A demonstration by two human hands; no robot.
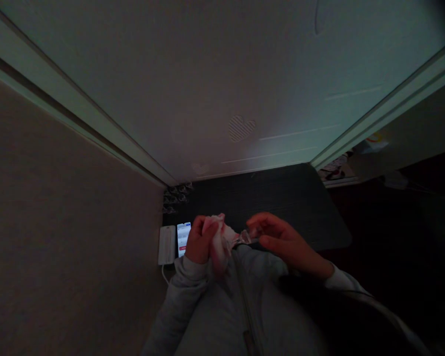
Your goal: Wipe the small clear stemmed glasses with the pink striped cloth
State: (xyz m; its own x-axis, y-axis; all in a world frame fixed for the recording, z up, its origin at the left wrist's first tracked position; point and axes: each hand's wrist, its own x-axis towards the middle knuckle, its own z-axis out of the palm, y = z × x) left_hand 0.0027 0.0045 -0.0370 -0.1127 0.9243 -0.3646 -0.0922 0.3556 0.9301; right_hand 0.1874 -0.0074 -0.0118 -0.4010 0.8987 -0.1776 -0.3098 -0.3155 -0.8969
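My left hand is closed around a crumpled pink-and-white cloth, held close against the front of my grey top. A small clear object, like glass or clear plastic, lies beside the cloth's right edge; its exact kind is too dim to tell. My right hand curls its fingers at that clear object's right side, with the thumb lower and apart. Left of my left hand, a phone with a lit screen lies on the dark tabletop.
A white power strip with a cable sits left of the phone. Several small clear items stand at the tabletop's back left corner. A pale panel with a striped heart rises behind; a brown wall borders the left.
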